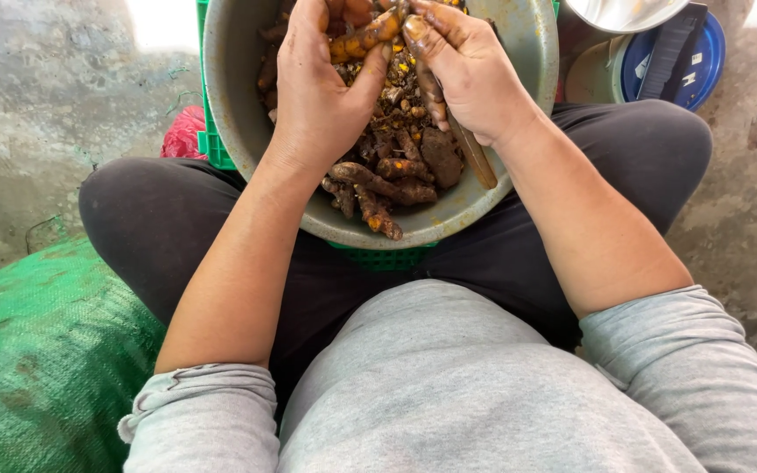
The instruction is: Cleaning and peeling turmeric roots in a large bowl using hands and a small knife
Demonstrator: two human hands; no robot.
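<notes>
1. Head view: my left hand (317, 83) pinches one turmeric root (363, 39) over the grey basin (532, 52), thumb and fingers closed round it.
2. My right hand (466, 70) is curled shut on a knife with a wooden handle (475, 156); its blade is hidden behind the fingers, close against the root.
3. I judge I am scraping the skin off this root; the next stroke calls for turning it to an unpeeled side.
4. More roots (387, 188) and peelings lie heaped inside the basin, below my hands.
5. The basin rests on a green crate (208, 140) between my knees.
6. Left of the basin lies a green woven sack (37, 350); right of it, a blue lid (703, 61); bare concrete floor (37, 96) around.
</notes>
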